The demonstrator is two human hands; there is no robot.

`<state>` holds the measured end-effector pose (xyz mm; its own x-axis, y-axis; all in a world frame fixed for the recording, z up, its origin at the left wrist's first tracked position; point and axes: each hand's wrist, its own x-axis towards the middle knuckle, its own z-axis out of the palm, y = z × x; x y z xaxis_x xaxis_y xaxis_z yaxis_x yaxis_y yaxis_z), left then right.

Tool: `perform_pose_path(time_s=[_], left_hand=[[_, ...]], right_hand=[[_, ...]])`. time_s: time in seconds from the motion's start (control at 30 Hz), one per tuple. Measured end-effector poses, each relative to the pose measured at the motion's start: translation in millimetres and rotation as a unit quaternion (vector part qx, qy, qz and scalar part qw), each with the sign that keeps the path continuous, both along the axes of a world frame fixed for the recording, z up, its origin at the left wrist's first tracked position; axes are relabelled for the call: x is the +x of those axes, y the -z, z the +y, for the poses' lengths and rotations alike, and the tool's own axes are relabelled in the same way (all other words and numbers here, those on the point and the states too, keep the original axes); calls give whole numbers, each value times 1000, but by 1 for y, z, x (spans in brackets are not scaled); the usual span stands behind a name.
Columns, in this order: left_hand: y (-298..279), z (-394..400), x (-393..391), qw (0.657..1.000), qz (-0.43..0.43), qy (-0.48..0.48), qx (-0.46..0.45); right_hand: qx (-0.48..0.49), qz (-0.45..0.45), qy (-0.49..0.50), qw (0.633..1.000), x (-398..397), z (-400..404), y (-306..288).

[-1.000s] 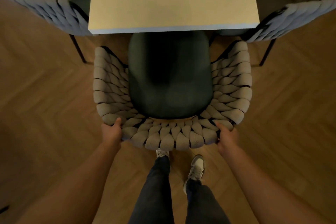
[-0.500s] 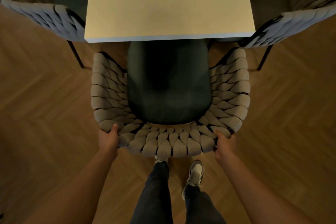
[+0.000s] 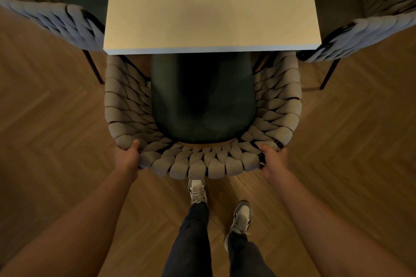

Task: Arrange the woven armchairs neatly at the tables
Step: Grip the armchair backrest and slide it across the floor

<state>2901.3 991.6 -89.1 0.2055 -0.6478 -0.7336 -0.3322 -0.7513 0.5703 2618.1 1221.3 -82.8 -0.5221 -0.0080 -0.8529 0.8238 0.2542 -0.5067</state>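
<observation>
Both hands grip the curved back of a woven armchair [image 3: 202, 164]: the left hand [image 3: 126, 159] wraps the rim at the rear left, the right hand [image 3: 272, 159] at the rear right. Its dark green seat cushion [image 3: 202, 101] reaches under the near edge of the pale table [image 3: 211, 7]. Two more woven armchairs [image 3: 63, 20] [image 3: 369, 33] flank the table on herringbone wood floor [image 3: 45, 119].

This looks like a café or restaurant dining room. A small square table [image 3: 211, 4] stands on a herringbone wood floor [image 3: 49, 123], with matching woven armchairs [image 3: 202, 164] drawn up along three of the table's sides.
</observation>
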Motion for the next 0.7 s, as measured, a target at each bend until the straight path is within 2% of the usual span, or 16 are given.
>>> perform_pose_path(time_s=[0.7], left_hand=[[6,24,21,996,-60,69,-14]], right_hand=[[-6,24,18,1000,24,38,-8]])
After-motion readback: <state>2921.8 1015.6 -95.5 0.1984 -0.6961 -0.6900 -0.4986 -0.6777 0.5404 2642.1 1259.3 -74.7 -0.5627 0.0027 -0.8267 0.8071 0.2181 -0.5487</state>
